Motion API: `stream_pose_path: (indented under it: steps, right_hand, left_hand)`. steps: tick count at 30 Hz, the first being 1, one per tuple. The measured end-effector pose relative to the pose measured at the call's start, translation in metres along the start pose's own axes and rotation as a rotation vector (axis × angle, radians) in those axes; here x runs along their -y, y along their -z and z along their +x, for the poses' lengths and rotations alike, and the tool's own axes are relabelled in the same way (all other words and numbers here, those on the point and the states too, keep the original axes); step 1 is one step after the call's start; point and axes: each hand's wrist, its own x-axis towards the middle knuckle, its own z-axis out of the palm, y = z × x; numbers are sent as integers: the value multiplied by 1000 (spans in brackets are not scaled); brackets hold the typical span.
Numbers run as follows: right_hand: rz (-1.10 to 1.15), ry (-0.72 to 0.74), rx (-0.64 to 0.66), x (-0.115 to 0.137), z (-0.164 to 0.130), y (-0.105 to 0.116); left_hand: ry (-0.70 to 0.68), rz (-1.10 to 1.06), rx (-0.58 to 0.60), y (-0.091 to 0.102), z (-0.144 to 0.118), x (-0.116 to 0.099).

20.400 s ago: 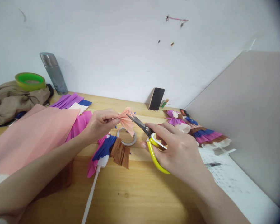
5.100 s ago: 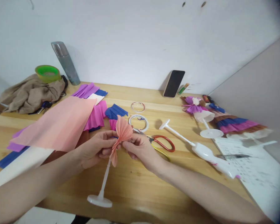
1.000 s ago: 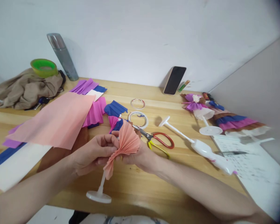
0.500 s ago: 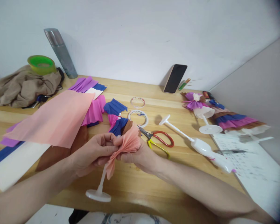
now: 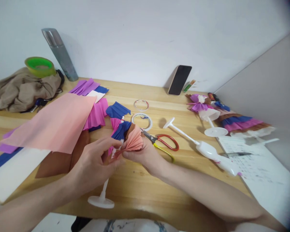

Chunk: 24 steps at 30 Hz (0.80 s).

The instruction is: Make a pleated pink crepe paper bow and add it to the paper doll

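Observation:
My left hand and my right hand meet above the wooden table. Both pinch a pleated peach paper fan that sits at the top of a white plastic doll stand. The fan's folds spread up and to the right. The stand's thin stem runs down from under my left palm to its round base near the table's front edge. Blue, pink and brown pleated paper shows just behind the fan.
Red and yellow scissors lie right of my hands, with two tape rings behind. A large peach sheet and coloured papers lie left. A white doll body, finished paper dolls, a phone, a flask.
My left hand has slid forward over the fan's lower part, covering it. The fan has shifted slightly up and right and looks more bunched.

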Motion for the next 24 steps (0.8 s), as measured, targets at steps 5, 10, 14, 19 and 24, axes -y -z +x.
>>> stream_pose_path:
  steps: [5, 10, 14, 19, 24]
  right_hand:
    - [-10, -18, -40, 5, -2, -3]
    - [43, -24, 20, 1, -4, 1]
    - [121, -36, 147, -3, -4, 9]
    - [87, 36, 164, -8, -3, 11]
    - [64, 74, 190, -8, -4, 6]
  left_hand:
    - [135, -105, 57, -5, 3, 6]
    - [278, -386, 152, -4, 8, 9]
    - [407, -696, 312, 0, 12, 9]
    - [556, -986, 486, 3, 14, 10]
    - [573, -1079, 525, -2, 14, 9]
